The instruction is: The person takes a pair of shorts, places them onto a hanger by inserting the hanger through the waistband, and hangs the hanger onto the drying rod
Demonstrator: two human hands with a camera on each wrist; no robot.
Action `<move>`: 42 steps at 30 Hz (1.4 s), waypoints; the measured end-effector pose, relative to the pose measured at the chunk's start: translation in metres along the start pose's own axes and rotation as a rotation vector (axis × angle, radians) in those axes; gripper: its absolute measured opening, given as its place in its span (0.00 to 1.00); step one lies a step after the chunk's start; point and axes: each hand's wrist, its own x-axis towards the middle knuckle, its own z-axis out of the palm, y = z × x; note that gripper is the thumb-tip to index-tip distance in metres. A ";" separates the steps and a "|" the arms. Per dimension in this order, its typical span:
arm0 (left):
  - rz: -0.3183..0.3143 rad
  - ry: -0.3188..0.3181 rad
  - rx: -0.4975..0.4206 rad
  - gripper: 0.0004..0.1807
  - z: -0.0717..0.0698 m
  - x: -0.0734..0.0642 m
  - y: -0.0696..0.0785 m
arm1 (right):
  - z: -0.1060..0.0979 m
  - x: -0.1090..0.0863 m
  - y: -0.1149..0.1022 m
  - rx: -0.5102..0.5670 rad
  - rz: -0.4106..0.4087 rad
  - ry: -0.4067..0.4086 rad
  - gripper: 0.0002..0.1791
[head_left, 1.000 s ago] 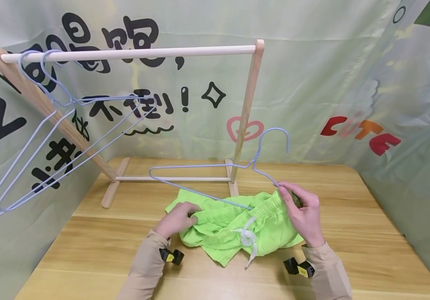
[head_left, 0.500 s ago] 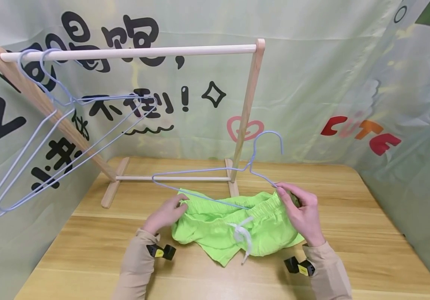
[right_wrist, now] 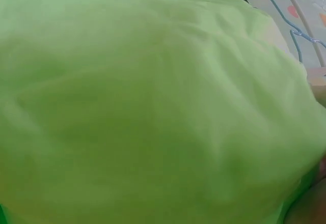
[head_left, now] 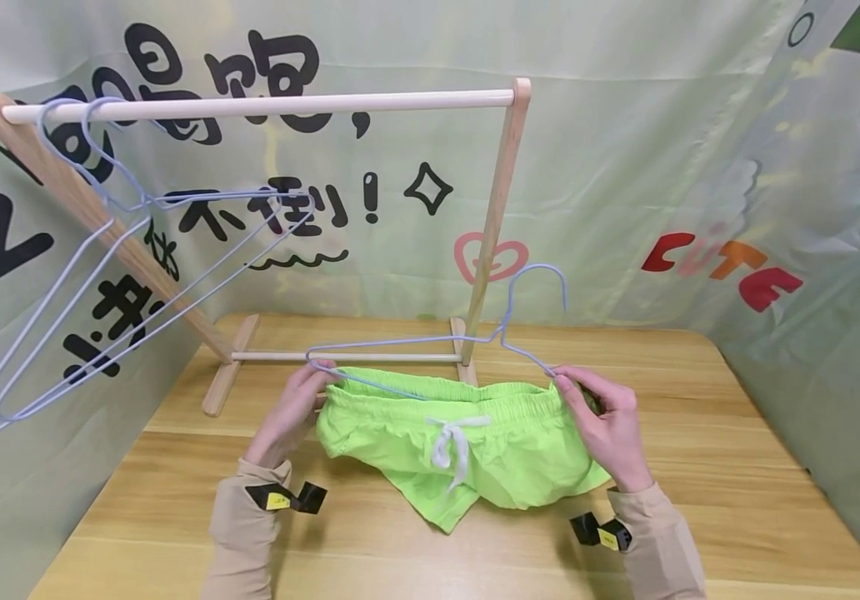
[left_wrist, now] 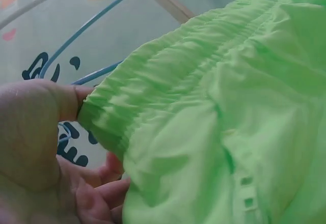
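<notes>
Bright green shorts (head_left: 505, 467) with an elastic waistband and a white drawstring bow (head_left: 451, 446) are spread between my hands, just over the table. A blue wire hanger (head_left: 400, 342) leans with its hook up; its right end goes into the waistband and its left corner lies at the other end. My left hand (head_left: 291, 412) pinches the left end of the waistband, close to that corner; in the left wrist view, the thumb is at the waistband edge. My right hand (head_left: 606, 425) grips the right end of the waistband together with the hanger's arm. Green cloth fills most of the right wrist view.
Behind the shorts stands a wooden rack with a white top rail (head_left: 272, 106). Two more blue hangers (head_left: 130, 208) hang at its left end. The wooden table (head_left: 745, 467) meets a printed cloth backdrop (head_left: 625, 167) at the back and sides.
My left hand has moved left and away from me, drawing the waistband out wide toward the hanger's left corner. The bow has shifted left. My right hand has stayed nearly still.
</notes>
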 end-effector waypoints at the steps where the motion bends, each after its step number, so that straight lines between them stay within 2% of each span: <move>1: 0.011 0.005 -0.012 0.03 0.000 -0.001 0.001 | -0.001 0.000 0.000 -0.001 0.004 -0.001 0.12; 5: 0.070 0.016 -0.063 0.03 0.000 -0.004 0.004 | -0.003 -0.001 0.000 0.000 0.004 -0.004 0.11; 10: 0.165 -0.025 -0.125 0.08 0.000 -0.008 0.007 | -0.005 -0.001 0.002 0.039 -0.011 -0.008 0.10; 13: 0.199 -0.041 -0.146 0.10 -0.001 -0.010 0.010 | -0.006 0.000 0.006 0.079 -0.042 -0.005 0.11; 17: 0.197 -0.021 -0.162 0.12 -0.002 -0.013 0.012 | -0.008 0.000 0.011 0.105 -0.096 0.007 0.14; 22: 0.180 -0.004 -0.156 0.12 -0.003 -0.013 0.014 | -0.010 0.000 0.015 0.075 -0.120 0.014 0.14; 29: 0.212 -0.053 -0.173 0.13 -0.006 -0.015 0.016 | -0.013 -0.001 0.018 0.023 -0.125 0.011 0.13; 33: 0.230 -0.066 -0.163 0.13 -0.007 -0.017 0.018 | -0.014 -0.001 0.020 0.029 -0.132 0.015 0.13; 42: 0.254 -0.020 -0.123 0.13 -0.005 -0.022 0.022 | -0.014 -0.002 0.020 0.023 -0.158 0.031 0.14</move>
